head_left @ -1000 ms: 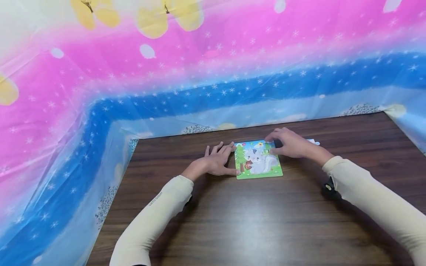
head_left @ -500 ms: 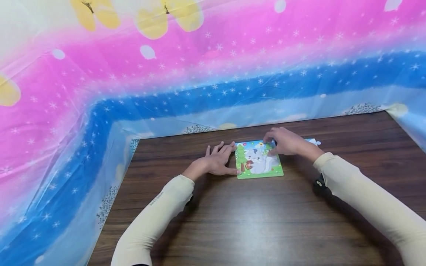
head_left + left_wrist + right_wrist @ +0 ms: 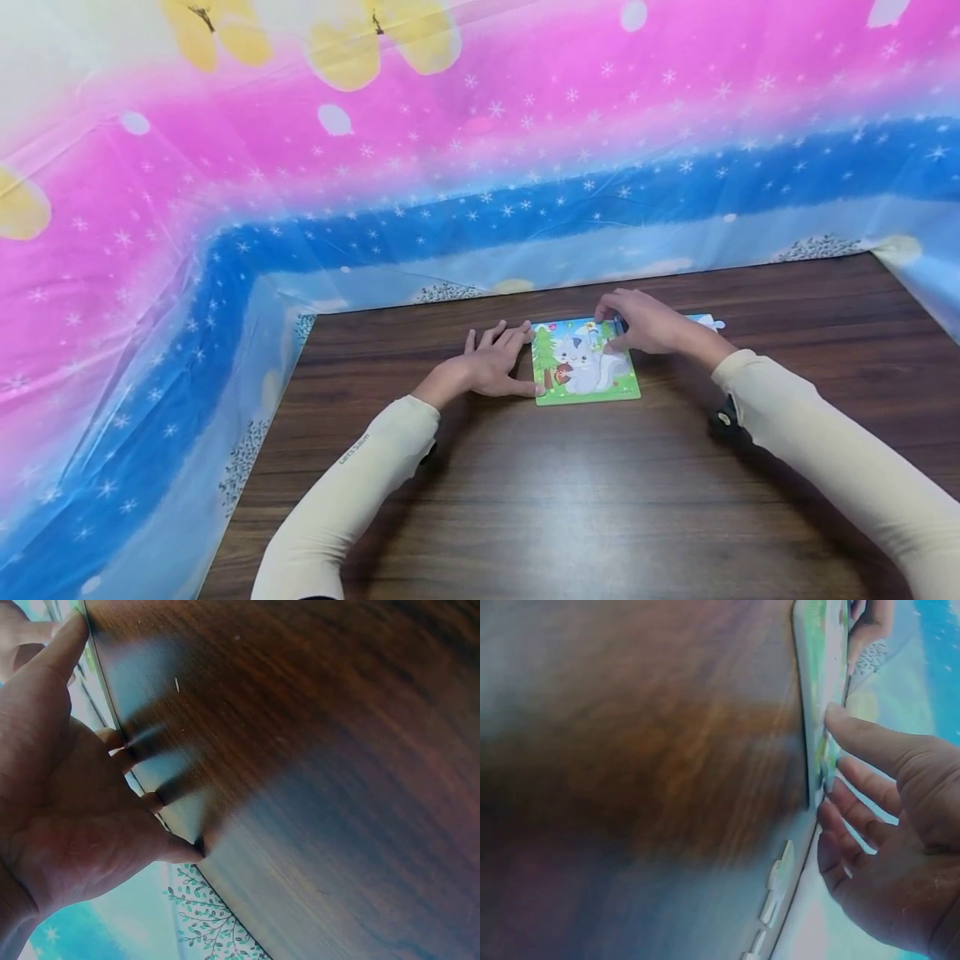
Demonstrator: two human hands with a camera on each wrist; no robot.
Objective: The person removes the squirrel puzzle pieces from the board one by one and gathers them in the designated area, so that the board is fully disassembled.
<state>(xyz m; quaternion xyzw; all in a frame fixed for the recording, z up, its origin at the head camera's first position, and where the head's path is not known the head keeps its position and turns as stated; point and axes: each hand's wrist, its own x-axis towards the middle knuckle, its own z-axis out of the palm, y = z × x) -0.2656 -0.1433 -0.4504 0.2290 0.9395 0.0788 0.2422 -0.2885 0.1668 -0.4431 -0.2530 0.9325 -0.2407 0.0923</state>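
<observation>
A square jigsaw puzzle [image 3: 585, 399] with a pale squirrel holding a nut lies flat on the table in the head view. My left hand [image 3: 491, 367] rests at its left side, fingers spread, with the thumb on the lower left corner. At the upper right part of the puzzle, my right hand [image 3: 649, 323] pinches a puzzle piece [image 3: 829, 756] between thumb and fingers. That piece sits slightly raised and tilted, and a dark gap shows beside it in the head view. The fingers partly cover the puzzle's top right corner.
Loose puzzle pieces [image 3: 778, 881] lie on the table to the right of the puzzle, partly behind the right hand and wrist in the head view. The dark wooden table [image 3: 570, 508] meets a pink and blue patterned cloth [image 3: 465, 225] along its back and left edges.
My right hand has shifted slightly left and its fingers have closed in on a piece at the puzzle's upper right, which now looks tilted. My left hand stays in place.
</observation>
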